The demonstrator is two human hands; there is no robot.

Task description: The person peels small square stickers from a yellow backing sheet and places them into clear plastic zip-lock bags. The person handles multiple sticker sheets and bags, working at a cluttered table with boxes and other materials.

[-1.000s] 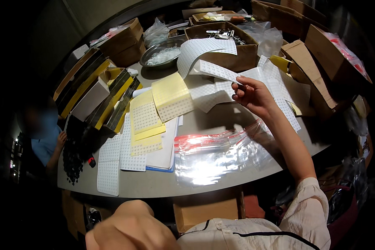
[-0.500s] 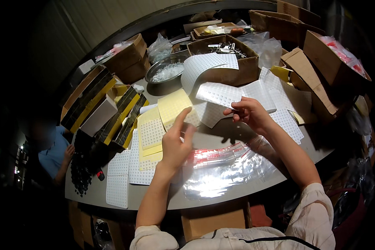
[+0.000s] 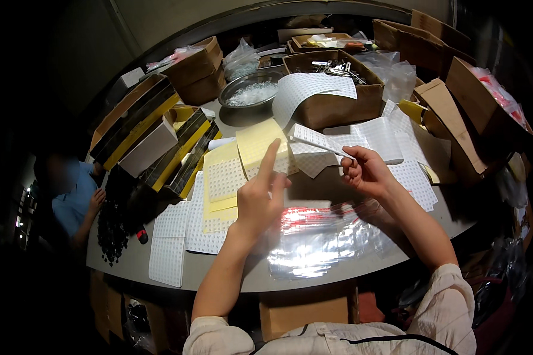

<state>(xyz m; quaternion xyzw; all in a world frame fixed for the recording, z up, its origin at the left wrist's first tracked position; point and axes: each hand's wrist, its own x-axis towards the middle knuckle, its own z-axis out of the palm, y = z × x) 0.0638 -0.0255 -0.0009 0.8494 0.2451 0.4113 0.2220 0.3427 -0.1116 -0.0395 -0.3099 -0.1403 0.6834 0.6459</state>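
Note:
My right hand [image 3: 366, 171] pinches the edge of a small white sheet of printed stickers [image 3: 315, 139], which is tilted so that it looks narrow. My left hand [image 3: 259, 198] hovers over the table with its index finger stretched out and its thumb apart; I cannot make out anything on the fingertip. Behind that finger lie yellow sticker sheets [image 3: 224, 176], partly hidden by the hand. Below and between both hands, clear zip bags with red strips [image 3: 314, 242] lie in an overlapping pile. A larger sticker sheet [image 3: 305, 89] curls up against a cardboard box.
Open cardboard boxes [image 3: 343, 109] stand at the back, one holding metal parts. A metal bowl [image 3: 234, 97] contains clear small pieces. Black-and-yellow boxes [image 3: 154, 142] and small black parts [image 3: 114, 219] are at left, near another person [image 3: 71, 204]. More white sheets [image 3: 417, 183] lie at right.
The sheet in my right hand has tilted to a narrower angle. My left hand has shifted slightly right, its index finger still extended. The whole view has moved a little.

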